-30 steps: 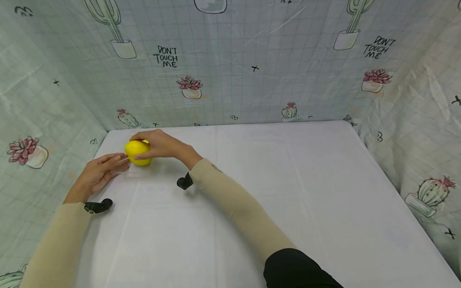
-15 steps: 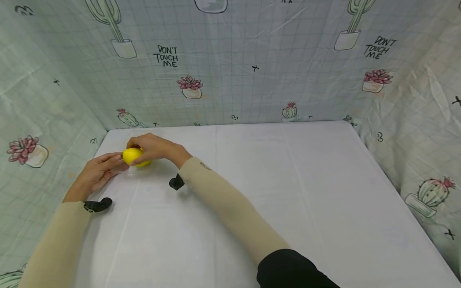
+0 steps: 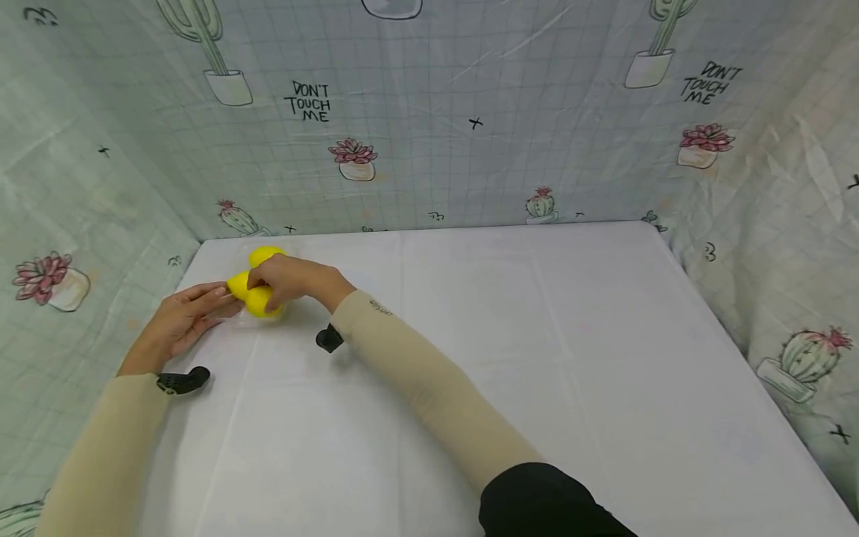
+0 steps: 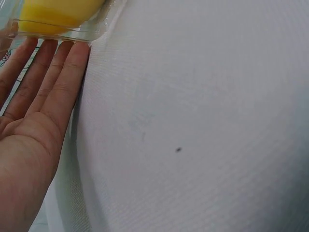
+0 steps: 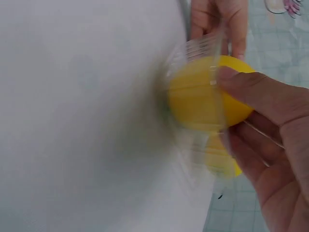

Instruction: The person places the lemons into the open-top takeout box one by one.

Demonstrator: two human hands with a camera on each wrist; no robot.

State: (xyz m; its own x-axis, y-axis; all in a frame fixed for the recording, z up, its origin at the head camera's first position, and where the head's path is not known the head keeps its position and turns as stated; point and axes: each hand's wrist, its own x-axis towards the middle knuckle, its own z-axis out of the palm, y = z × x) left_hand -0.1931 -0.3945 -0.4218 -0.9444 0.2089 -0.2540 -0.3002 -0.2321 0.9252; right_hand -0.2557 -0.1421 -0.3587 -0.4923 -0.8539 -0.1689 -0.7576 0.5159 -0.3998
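Yellow lemons sit in a clear plastic tray at the far left of the table. In the head view a near lemon [image 3: 263,302], a left lemon [image 3: 238,284] and a back lemon [image 3: 267,254] show around my right hand [image 3: 298,280]. That hand grips a lemon [image 5: 236,92] inside the clear tray [image 5: 195,50], thumb on its near side and fingers behind it. Another lemon [image 5: 219,157] appears lower in that view. My left hand [image 3: 191,317] lies beside the tray, its straight fingertips at the wall of the tray [image 4: 91,34].
A white cloth [image 3: 470,358] covers the table. Patterned curtains [image 3: 429,149] rise at the back and both sides, the left one close beside my left arm. Black wrist cameras, such as the right one [image 3: 329,338], hang under both wrists.
My right hand has lowered the lemon into the tray and shifted slightly left. Three lemons now show apart around it, where mostly one showed before. My left hand stays in place.
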